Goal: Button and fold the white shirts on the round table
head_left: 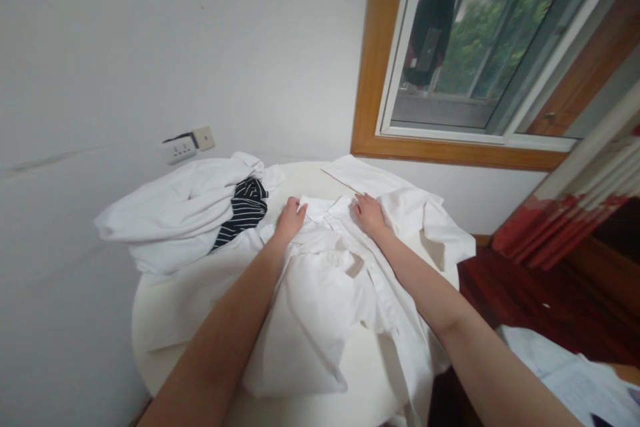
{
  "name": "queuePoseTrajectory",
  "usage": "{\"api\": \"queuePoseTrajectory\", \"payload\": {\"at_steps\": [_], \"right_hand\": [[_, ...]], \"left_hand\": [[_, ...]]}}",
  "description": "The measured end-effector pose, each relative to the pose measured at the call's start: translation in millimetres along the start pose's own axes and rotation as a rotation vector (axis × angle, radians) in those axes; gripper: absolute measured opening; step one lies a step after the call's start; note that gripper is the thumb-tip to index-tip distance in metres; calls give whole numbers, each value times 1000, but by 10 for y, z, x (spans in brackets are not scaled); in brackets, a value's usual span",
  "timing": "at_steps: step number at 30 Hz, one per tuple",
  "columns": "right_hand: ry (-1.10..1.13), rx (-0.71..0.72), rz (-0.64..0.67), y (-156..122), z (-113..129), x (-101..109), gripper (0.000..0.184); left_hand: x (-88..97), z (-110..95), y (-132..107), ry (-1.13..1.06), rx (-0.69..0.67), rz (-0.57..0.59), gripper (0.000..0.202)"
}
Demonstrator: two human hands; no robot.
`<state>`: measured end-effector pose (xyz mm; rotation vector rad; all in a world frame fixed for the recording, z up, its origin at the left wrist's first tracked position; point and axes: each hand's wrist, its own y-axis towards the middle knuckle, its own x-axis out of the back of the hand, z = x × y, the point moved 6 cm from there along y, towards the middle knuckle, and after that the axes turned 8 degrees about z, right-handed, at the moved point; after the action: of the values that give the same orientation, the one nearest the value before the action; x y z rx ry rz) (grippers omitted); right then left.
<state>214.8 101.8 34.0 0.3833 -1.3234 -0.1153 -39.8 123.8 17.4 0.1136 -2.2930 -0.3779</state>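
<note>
A white button-up shirt [313, 307] lies spread and rumpled on a round, cream-coloured table [305, 177], its collar toward the wall. My left hand [291, 219] is closed on the left side of the collar, thumb and fingers pinching the cloth. At the collar's right side, my right hand [369, 215] rests with bent fingers on the shirt; how firmly it grips is hard to see. One sleeve stretches left under my forearm, and white cloth is bunched beyond my right hand.
Piled white clothing [175, 207] and a black-and-white striped cloth [245, 210] occupy the table's left side. Behind stand the wall with a socket [179, 149] and a wood-framed window [367, 80]. A red-and-white curtain [545, 227] hangs at right, above a dark red floor [500, 300].
</note>
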Motion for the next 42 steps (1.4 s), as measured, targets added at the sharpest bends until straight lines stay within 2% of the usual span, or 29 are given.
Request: {"api": "queuePoseTrajectory", "payload": {"at_steps": [4,6,9,12,15,17,19,22,25,29,32,34,36,39,41,42], "right_hand": [[-78,-48,39,-13,-44,-73,46],[-99,-48,27,-34,-41,-63,41],[-92,-30,2,-65,-13,-5,29],[-69,-24,-127,-122,41,161,23],[-47,-41,-243,-188,90,351,23],[-27,-58,-264,-208,98,434,24],[-4,-79,-261,-204,77,473,24],[14,-110,-274,-169,2,464,24],[-5,-144,-306,-120,-85,402,22],[-39,-196,-303,-66,-166,300,23],[-52,-180,-275,-44,-171,254,23],[-43,-173,-259,-39,-170,237,23],[-23,-185,-259,-47,-177,230,25],[9,-187,-279,-77,-181,239,28],[47,-173,-297,-100,-193,270,30],[73,-159,-303,-105,-203,296,31]], "left_hand": [[-38,29,18,-130,-54,22,25],[-54,46,28,-184,-51,71,32],[-50,34,22,-174,-39,124,30],[18,-80,-11,-66,-66,77,25],[127,-275,-55,130,-60,-63,25],[173,-425,-63,271,-40,-120,27],[177,-583,-27,389,-56,-103,29],[157,-778,103,492,-116,-38,29],[135,-879,252,520,-175,-27,28],[9,-838,315,573,-226,-8,28],[-42,-767,243,583,-182,-20,45],[-24,-805,153,536,-194,-43,55],[-28,-917,31,456,-291,-1,52],[-136,-1070,-224,332,-533,192,40],[-232,-1022,-390,273,-616,304,40],[-276,-945,-448,247,-611,339,41]]}}
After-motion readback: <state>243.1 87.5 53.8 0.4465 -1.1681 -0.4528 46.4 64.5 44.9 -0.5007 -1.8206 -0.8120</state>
